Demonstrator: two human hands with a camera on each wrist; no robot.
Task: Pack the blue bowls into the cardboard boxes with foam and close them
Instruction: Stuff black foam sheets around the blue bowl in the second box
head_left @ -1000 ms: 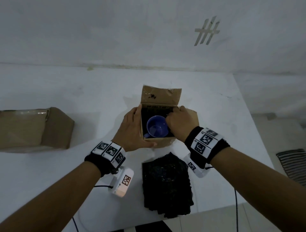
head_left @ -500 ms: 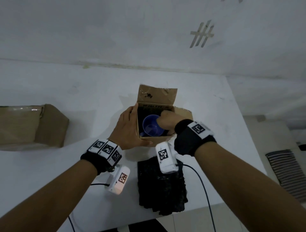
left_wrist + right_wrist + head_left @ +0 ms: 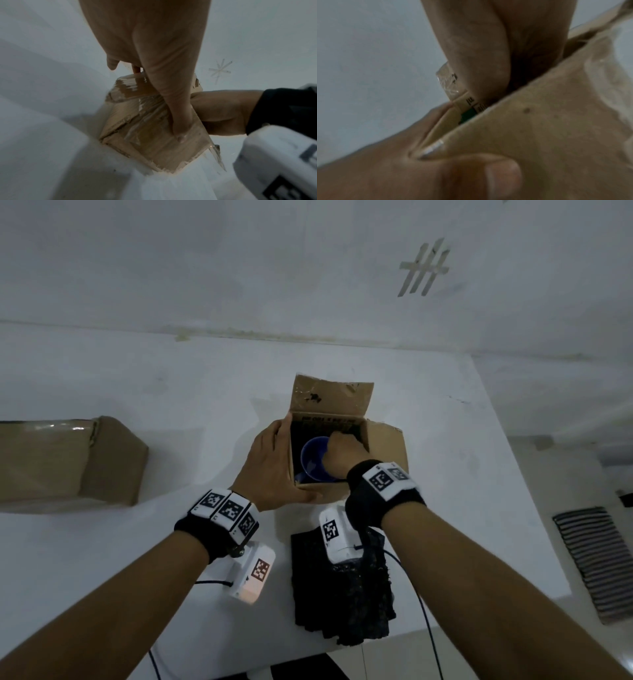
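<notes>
An open cardboard box point(image 3: 385, 446) stands mid-table with its far flap up. Dark foam lines it, and a blue bowl point(image 3: 313, 463) sits inside. My left hand point(image 3: 277, 463) grips the box's near-left corner, thumb point(image 3: 173, 111) pressed flat along the front wall point(image 3: 145, 125). My right hand point(image 3: 342, 450) reaches down into the box at the bowl's right rim. Its fingers are hidden behind the box wall point(image 3: 539, 121) in the right wrist view, where only the palm point(image 3: 479, 54) shows. Whether they hold anything cannot be told.
A pile of black foam pieces point(image 3: 342, 587) lies at the table's near edge, under my right wrist. A second, closed cardboard box point(image 3: 68, 460) sits at the far left. The table's right edge point(image 3: 513, 474) drops to the floor, where a striped mat point(image 3: 596, 563) lies.
My right hand has moved from the box's right rim down into the box beside the bowl, and its wrist has turned. My left hand has kept its grip on the box.
</notes>
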